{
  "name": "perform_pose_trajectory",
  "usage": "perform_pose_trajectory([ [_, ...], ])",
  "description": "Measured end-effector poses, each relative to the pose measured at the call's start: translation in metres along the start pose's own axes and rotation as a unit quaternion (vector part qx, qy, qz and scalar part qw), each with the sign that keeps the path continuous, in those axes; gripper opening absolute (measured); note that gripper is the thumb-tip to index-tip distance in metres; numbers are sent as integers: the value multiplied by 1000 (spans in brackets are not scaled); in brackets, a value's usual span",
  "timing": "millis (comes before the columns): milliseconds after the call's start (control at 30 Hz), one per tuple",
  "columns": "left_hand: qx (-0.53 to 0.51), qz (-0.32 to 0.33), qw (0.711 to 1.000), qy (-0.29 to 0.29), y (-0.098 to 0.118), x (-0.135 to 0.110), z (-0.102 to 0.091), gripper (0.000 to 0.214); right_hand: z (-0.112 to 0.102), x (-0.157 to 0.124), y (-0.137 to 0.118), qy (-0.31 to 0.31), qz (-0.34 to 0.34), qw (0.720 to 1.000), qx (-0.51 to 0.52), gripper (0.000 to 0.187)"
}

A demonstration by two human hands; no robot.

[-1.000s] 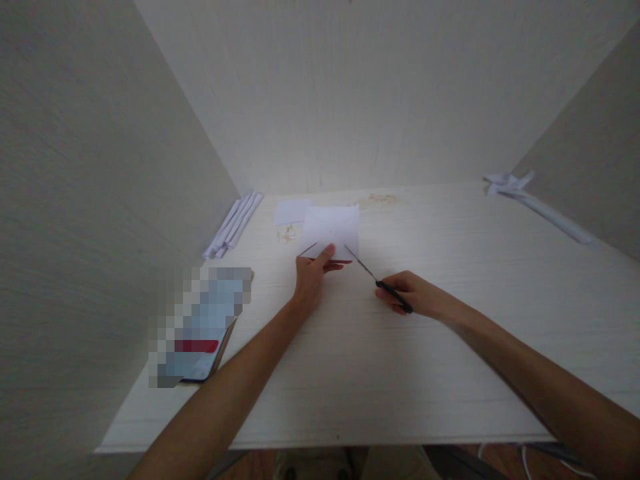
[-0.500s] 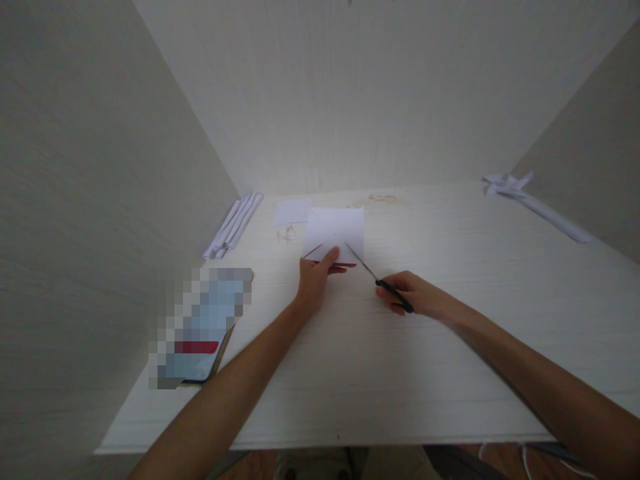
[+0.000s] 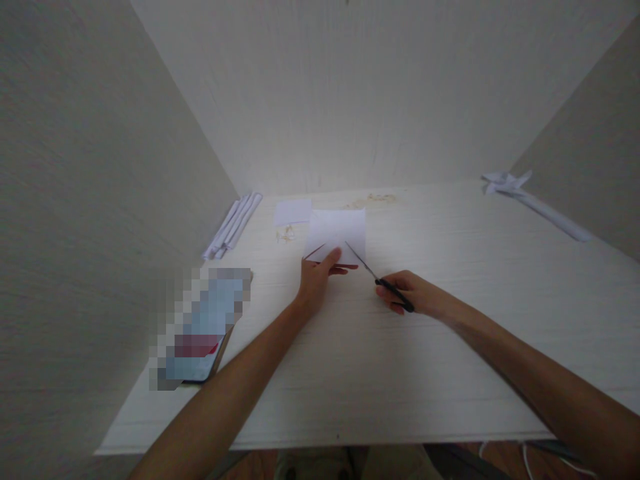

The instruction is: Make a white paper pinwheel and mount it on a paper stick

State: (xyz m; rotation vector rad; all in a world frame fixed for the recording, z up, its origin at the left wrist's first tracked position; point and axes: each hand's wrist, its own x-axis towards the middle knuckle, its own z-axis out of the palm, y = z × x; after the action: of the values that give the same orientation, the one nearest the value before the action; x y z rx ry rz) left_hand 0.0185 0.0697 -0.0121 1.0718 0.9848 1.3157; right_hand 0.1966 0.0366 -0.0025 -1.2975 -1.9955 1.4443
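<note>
Where your two forearms reach in from the near edge, they cross a white, faintly grained tabletop (image 3: 450, 380) enclosed by a pale back wall (image 3: 330, 93), a greyish left panel (image 3: 90, 167) and a matching right panel (image 3: 595, 127). Below the near edge you can see brown flooring (image 3: 256, 465) and a white cable (image 3: 525, 460). Against the left panel lies a bundle of rolled white paper (image 3: 233, 225), and nearer you, a phone (image 3: 213, 307) with its screen pixelated. One long paper roll (image 3: 553, 217) with a crumpled end rests along the right panel. Toward the back, a small flat sheet (image 3: 291, 212) lies beside yours, some thin tan loops (image 3: 286, 234) just in front of it; more tan bits (image 3: 383, 198) lie farther right.

Your left hand (image 3: 316, 277) pinches the near edge of a white paper (image 3: 337, 227), thumb on top and fingers beneath; a dark reddish line slants across its lower left. Your right hand (image 3: 406, 291) is closed around the black handles of the scissors (image 3: 395, 295), whose thin blade points into the paper, right of your thumb. You cannot tell whether the blades are parted.
</note>
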Motion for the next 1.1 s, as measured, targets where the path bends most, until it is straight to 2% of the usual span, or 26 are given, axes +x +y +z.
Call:
perform_pose_trajectory([
  [1100,-6,1,1000,15,1,1,1,23,2,3,6,2,12,1000,8,41],
])
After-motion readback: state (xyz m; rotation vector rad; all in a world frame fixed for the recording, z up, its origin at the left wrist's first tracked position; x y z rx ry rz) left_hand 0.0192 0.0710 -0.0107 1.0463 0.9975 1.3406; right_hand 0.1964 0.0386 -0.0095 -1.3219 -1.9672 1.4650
